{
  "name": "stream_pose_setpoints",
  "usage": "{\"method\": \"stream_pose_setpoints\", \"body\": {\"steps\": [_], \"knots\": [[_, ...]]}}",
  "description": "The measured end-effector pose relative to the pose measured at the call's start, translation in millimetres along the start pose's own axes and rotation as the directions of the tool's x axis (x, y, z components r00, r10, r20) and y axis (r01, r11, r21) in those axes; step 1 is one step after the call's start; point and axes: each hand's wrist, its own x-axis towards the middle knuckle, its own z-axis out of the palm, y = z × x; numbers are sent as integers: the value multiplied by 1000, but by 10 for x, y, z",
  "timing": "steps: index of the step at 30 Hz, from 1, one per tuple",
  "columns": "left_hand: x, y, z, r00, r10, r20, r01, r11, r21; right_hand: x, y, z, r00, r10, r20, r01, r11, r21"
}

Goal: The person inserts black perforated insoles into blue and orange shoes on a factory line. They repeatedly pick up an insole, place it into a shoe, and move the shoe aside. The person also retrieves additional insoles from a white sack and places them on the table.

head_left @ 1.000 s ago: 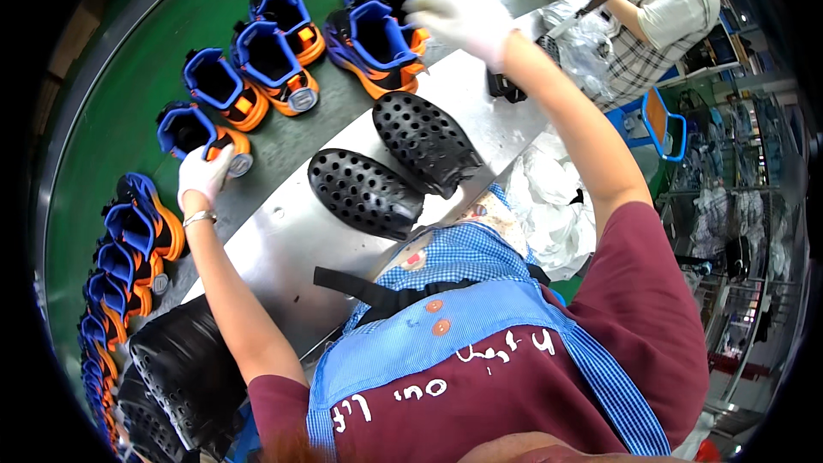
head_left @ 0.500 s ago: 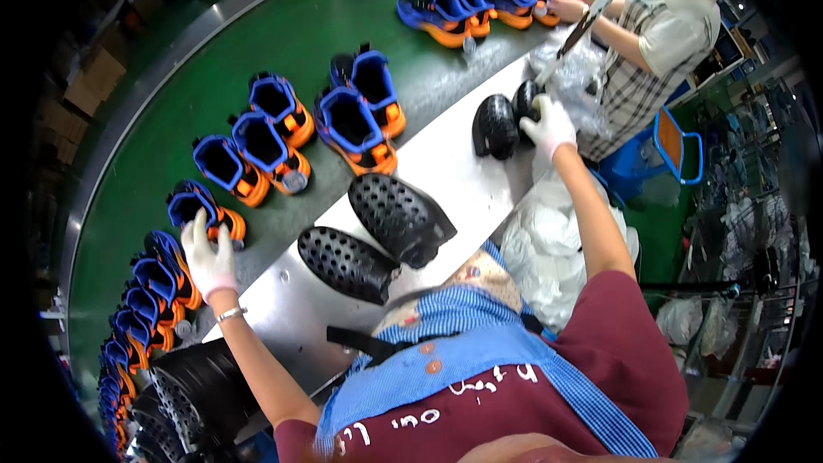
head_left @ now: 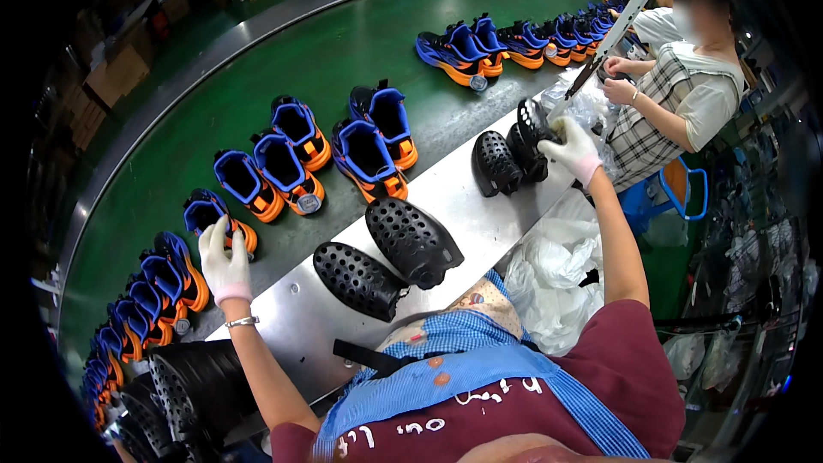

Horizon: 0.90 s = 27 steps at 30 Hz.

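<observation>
My left hand (head_left: 225, 266), white-gloved, has its fingers and thumb closed at the heel of a blue, black and orange sneaker (head_left: 204, 209) on the green conveyor. In my white-gloved right hand (head_left: 573, 151) is the end of a black perforated shoe form (head_left: 532, 120), tilted up above the metal ledge. Right beside it are another black form, partly hidden, and a perforated shoe form (head_left: 495, 163) on the ledge. Nearer my body lie two larger perforated forms, a left one (head_left: 356, 279) and a right one (head_left: 411, 240).
The curved green conveyor (head_left: 283, 43) carries several more sneakers (head_left: 369, 154). The metal ledge (head_left: 480, 231) runs in front of me. More black forms (head_left: 184, 394) are stacked at lower left. White plastic bags (head_left: 553, 283) hang below the ledge. A co-worker (head_left: 677, 111) stands at right behind a slanted post.
My left fingers have closed in on the sneaker's heel. My right hand has tipped up the black form. The co-worker's hands have drawn nearer their body, and the view has shifted.
</observation>
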Motion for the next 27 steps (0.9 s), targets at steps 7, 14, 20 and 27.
{"method": "stream_pose_setpoints", "body": {"steps": [7,14,20,27], "knots": [[76,555,-50,963,-8,268,195,705,-682,-169,-1906,249,898,-436,56,401,863,306],[-159,775,100,817,252,519,575,-278,-770,-627,-3222,989,536,-783,315,610,618,497],[-324,284,195,873,5,487,468,-285,-836,-699,-3519,1457,495,-755,431,669,647,365],[-221,117,222,875,-140,463,413,-283,-866,-585,-3843,1741,517,-644,564,752,657,61]]}}
